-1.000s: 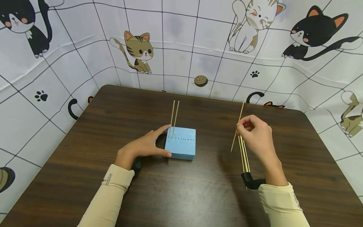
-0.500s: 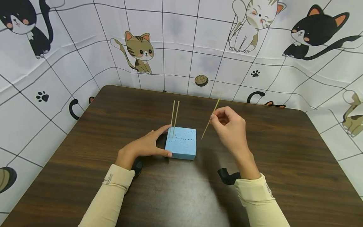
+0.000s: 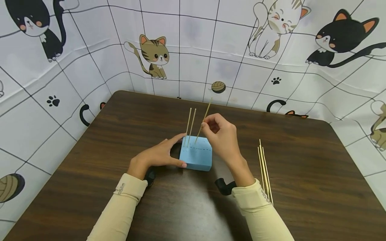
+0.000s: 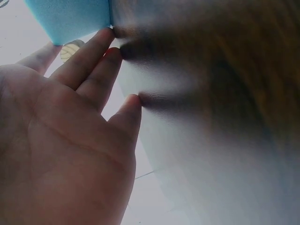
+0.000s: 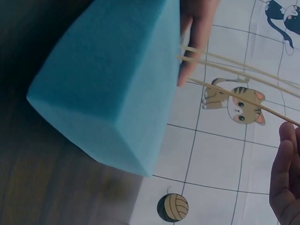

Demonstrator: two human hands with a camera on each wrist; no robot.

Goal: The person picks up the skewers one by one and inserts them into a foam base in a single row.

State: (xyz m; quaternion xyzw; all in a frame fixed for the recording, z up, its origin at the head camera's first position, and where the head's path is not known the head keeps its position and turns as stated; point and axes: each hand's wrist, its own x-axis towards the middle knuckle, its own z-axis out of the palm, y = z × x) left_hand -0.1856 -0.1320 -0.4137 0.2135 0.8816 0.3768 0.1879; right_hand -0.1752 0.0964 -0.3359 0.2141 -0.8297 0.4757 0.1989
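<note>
Short of the table's (image 3: 301, 160) far edge, the left hand (image 3: 156, 155) grips a pitted foam block (image 3: 196, 159), thumb and forefinger spread. Two wooden skewers (image 3: 192, 125) stand in it. The right hand (image 3: 223, 139) pinches a third skewer (image 5: 234, 96); only the right wrist view shows its tip clear.

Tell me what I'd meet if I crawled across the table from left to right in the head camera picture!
Left grip → blue block → right grip → loose sticks.
</note>
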